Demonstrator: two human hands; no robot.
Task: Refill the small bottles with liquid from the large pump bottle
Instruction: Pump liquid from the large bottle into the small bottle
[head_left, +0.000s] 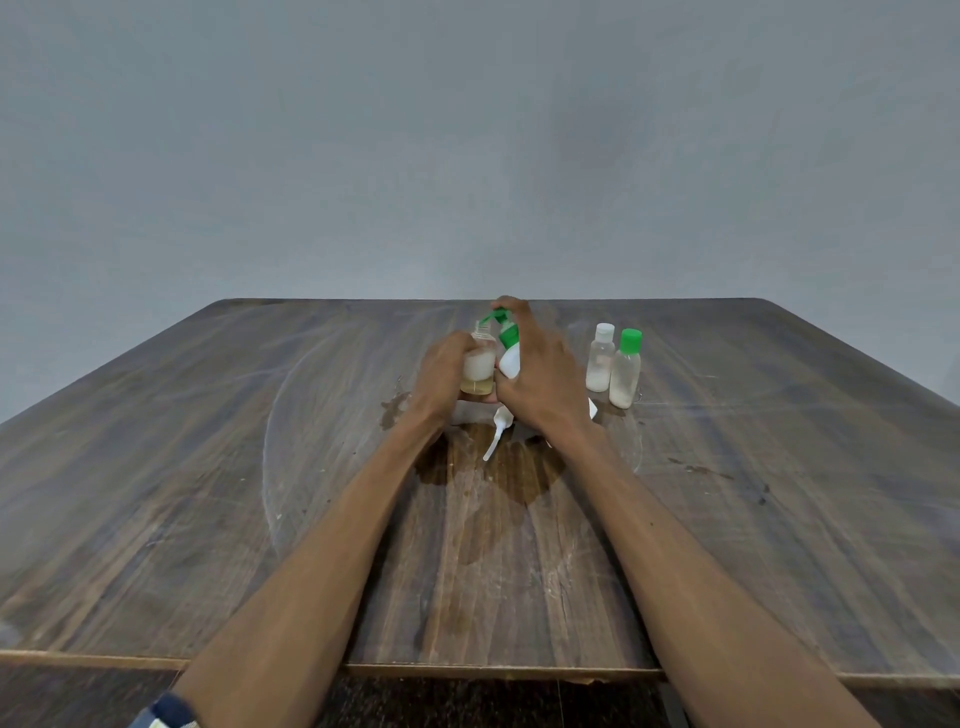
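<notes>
My left hand grips a small uncapped bottle holding white liquid over a yellowish layer. Its mouth sits right under the green spout of the large white pump bottle. My right hand covers that pump bottle, fingers curled over its green pump head; most of the bottle's body is hidden behind the hand. Two capped small bottles stand to the right: one with a white cap, one with a green cap. A small white spray cap with its tube lies on the table below my hands.
The wooden table shows a dark wet patch just in front of the hands and a smaller spill to the left. A plain grey wall stands behind. The table's front edge runs along the bottom.
</notes>
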